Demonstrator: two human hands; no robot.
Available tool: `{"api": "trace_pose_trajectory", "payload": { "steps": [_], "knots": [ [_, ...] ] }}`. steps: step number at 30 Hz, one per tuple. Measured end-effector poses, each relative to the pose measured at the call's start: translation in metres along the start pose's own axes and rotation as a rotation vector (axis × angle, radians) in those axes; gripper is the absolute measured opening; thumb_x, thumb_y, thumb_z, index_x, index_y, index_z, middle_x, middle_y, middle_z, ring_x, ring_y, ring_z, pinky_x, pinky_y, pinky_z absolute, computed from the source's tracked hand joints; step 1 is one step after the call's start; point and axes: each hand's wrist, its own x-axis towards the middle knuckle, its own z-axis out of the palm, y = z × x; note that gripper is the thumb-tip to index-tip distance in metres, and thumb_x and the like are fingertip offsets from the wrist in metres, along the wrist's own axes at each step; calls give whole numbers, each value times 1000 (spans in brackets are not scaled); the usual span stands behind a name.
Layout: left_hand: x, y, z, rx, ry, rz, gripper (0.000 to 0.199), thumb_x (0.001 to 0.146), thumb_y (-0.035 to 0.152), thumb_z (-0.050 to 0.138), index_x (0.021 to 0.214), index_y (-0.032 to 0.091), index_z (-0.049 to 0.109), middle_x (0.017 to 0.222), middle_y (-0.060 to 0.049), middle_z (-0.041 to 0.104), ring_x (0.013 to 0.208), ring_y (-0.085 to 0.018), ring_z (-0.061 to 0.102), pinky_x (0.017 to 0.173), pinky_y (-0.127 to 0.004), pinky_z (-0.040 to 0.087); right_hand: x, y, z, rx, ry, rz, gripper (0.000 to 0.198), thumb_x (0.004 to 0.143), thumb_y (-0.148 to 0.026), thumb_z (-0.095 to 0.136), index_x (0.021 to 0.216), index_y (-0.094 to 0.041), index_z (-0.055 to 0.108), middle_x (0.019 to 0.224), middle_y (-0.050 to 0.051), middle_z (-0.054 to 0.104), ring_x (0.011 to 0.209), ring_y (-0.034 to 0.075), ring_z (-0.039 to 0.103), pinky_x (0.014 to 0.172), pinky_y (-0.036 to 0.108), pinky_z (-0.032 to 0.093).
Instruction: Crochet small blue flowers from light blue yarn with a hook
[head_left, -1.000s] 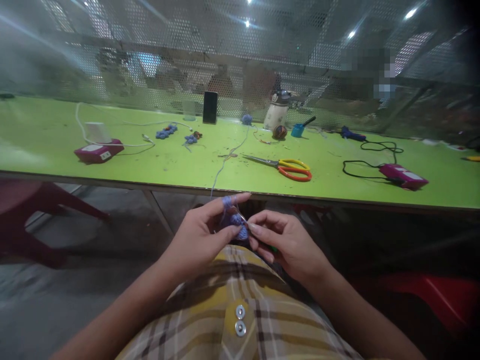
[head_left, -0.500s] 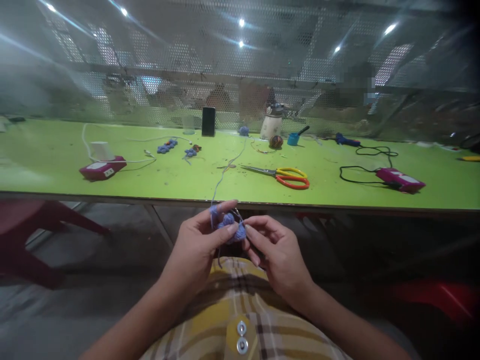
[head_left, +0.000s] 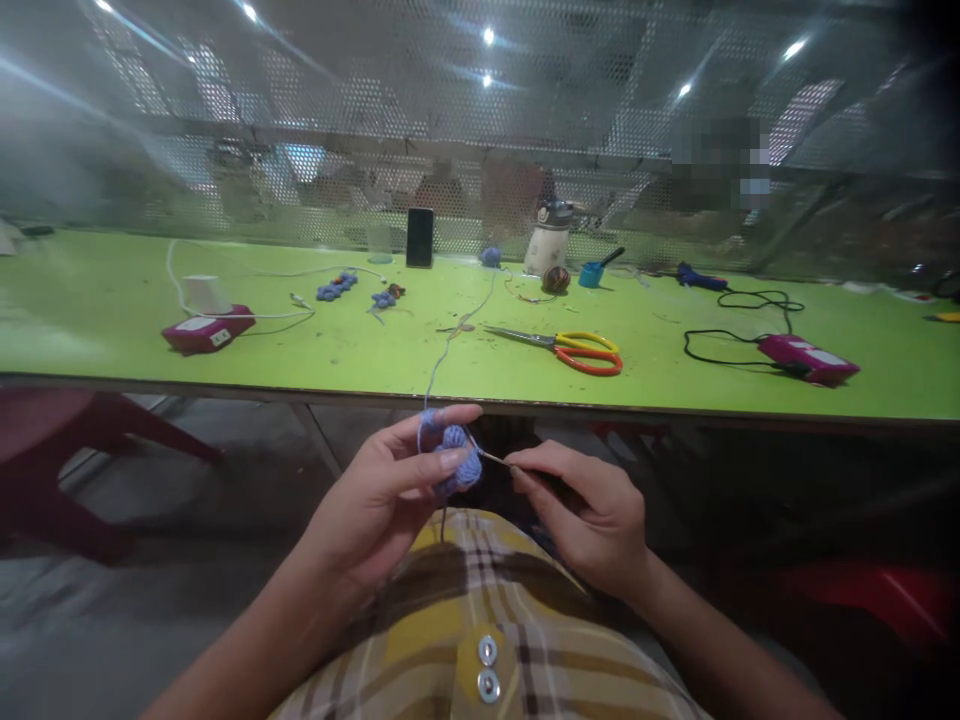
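Note:
Between the thumb and fingers of my left hand point(head_left: 397, 480) is a small blue crochet piece point(head_left: 459, 465). Blue yarn point(head_left: 439, 365) loops around the left index finger and runs over the table edge to a small blue yarn ball point(head_left: 490, 257) at the back. My right hand point(head_left: 589, 510) is closed on a thin metal crochet hook point(head_left: 495, 459), whose tip reaches the top right of the piece. A short yarn tail point(head_left: 442, 525) hangs below it. Both hands are held above my lap, in front of the table.
On the green table point(head_left: 360, 365) lie scissors point(head_left: 566, 347), blue crocheted pieces point(head_left: 337, 287), a multicoloured ball point(head_left: 556, 279) and a blue cup point(head_left: 591, 274). A phone point(head_left: 420, 238) and a bottle point(head_left: 547, 240) stand behind. Pink power blocks point(head_left: 806, 360) with cords lie at both sides. A stool point(head_left: 82, 440) is at left.
My right hand has drawn back to the right from the crochet piece, so more of the hook shows. The left hand keeps its hold, with slight shift. The view has shifted slightly.

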Motion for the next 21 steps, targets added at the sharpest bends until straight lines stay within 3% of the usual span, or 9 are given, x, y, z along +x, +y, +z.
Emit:
{"api": "trace_pose_trajectory", "payload": {
  "steps": [3, 8, 10, 12, 15, 18, 21],
  "knots": [
    [1, 0, -2, 6, -27, 2, 24, 64, 7, 81, 86, 15, 78, 70, -2, 71, 61, -9, 64, 63, -17, 50, 3, -2, -3, 64, -18, 6, 17, 87, -12, 65, 97, -23, 74, 74, 2, 71, 59, 14, 62, 55, 26, 48],
    [7, -4, -4, 155, -110, 46, 12, 66, 9, 79, 69, 15, 68, 69, 1, 63, 62, -9, 58, 61, -19, 46, 6, -3, 2, 362, -66, 357, 9, 89, -27, 67, 88, -20, 74, 62, -1, 63, 43, 8, 47, 40, 22, 36],
    [8, -4, -3, 259, -106, 70, 17, 67, 11, 80, 79, 18, 70, 72, 2, 62, 67, -11, 59, 66, -22, 47, 10, -3, 4, 464, -83, 479, 13, 87, -31, 69, 87, -18, 73, 60, -1, 62, 42, 7, 45, 38, 21, 33],
    [9, -5, -1, 395, -106, 122, 38, 69, 13, 79, 105, 23, 70, 75, 2, 61, 70, -12, 58, 69, -24, 46, 14, -3, 3, 527, -133, 566, 16, 85, -33, 71, 86, -17, 72, 60, -1, 61, 41, 6, 45, 38, 19, 31],
    [8, -7, -1, 689, -126, 286, 70, 78, 12, 70, 142, 30, 48, 77, 3, 57, 69, -12, 54, 67, -24, 44, 20, -2, 2, 616, -230, 681, 20, 83, -35, 73, 84, -15, 71, 58, -2, 60, 41, 5, 45, 38, 18, 29],
    [7, -13, -5, 997, -156, 524, 78, 83, 5, 59, 151, 35, 35, 78, 4, 58, 67, -11, 52, 68, -24, 43, 21, 1, 6, 761, -227, 790, 23, 79, -36, 76, 83, -14, 68, 58, -2, 61, 40, 4, 44, 37, 16, 26],
    [8, -19, -8, 1034, -119, 699, 78, 80, 0, 59, 147, 37, 42, 80, 4, 61, 66, -9, 51, 67, -22, 42, 18, 0, 17, 898, -73, 810, 23, 78, -34, 77, 82, -14, 66, 60, -2, 62, 38, 3, 43, 37, 15, 26]
  ]
}}
